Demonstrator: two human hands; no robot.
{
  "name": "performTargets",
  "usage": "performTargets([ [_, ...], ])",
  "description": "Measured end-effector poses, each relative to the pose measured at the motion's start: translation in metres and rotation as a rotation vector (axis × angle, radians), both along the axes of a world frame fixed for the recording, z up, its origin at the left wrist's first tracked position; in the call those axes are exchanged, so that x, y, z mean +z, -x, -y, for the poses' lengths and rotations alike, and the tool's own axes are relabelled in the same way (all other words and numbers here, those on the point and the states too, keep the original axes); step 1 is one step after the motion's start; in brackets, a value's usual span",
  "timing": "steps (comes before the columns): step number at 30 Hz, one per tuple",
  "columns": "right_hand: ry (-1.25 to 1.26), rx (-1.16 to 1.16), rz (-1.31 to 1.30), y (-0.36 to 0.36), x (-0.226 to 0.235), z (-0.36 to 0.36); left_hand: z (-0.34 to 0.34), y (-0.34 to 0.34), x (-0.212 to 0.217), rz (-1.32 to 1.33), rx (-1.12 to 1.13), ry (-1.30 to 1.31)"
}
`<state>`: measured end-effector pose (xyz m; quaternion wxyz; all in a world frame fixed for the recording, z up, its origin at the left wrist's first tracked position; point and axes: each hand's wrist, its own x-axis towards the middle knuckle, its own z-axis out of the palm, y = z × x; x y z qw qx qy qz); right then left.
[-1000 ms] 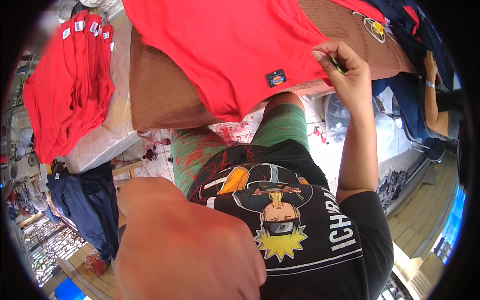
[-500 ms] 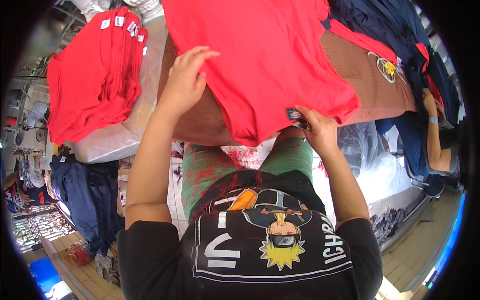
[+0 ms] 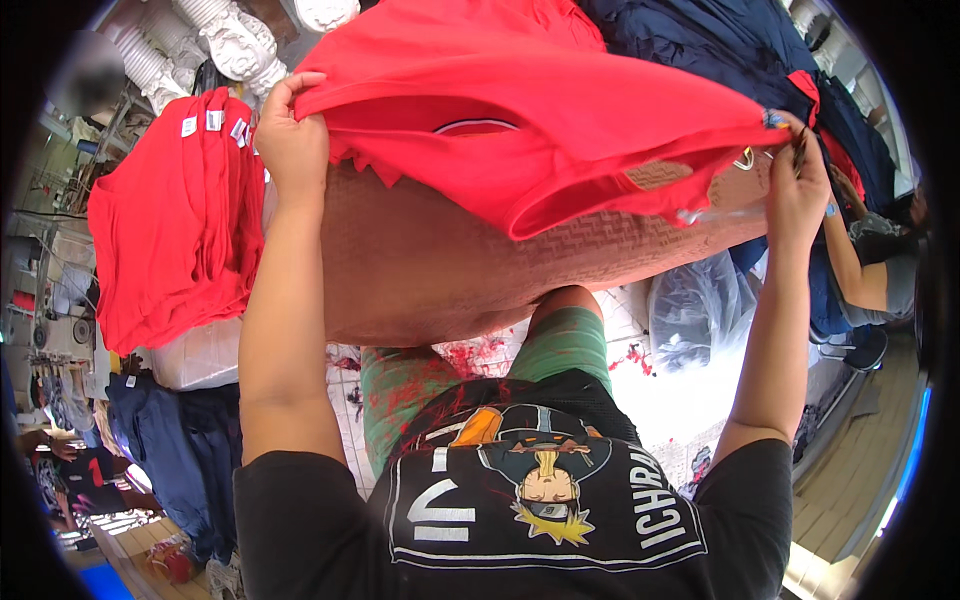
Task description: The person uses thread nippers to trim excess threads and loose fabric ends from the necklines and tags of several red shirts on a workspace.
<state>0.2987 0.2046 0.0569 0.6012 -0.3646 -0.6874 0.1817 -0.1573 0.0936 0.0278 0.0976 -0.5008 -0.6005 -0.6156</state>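
Note:
I hold a red shirt (image 3: 560, 110) up off a brown woven table top (image 3: 440, 270). My left hand (image 3: 290, 135) grips its left edge, raised high. At the far right my right hand (image 3: 797, 185) pinches the other edge, near a small label, and a thin dark tool also sits in its fingers. The shirt hangs spread between both hands, its neck opening facing me.
A stack of red shirts (image 3: 170, 230) with white tags lies at the left. Dark blue garments (image 3: 700, 50) are piled behind the table. Another person's arm (image 3: 860, 270) shows at the right. A clear plastic bag (image 3: 700, 310) sits by the table.
The red shirt lay flat on the table a second ago. My left hand came up and took its edge, and both hands have lifted and spread it.

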Motion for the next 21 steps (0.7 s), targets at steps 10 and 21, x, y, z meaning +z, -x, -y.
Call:
performTargets([
  [10, 0.193, -0.076, 0.344, -0.085, -0.071, -0.052, 0.076, -0.127, -0.014, -0.234, -0.566, 0.391],
  [21, 0.278, -0.018, 0.606, 0.015, -0.093, 0.082, 0.091, -0.124, -0.037, -0.137, -0.657, 0.547],
])
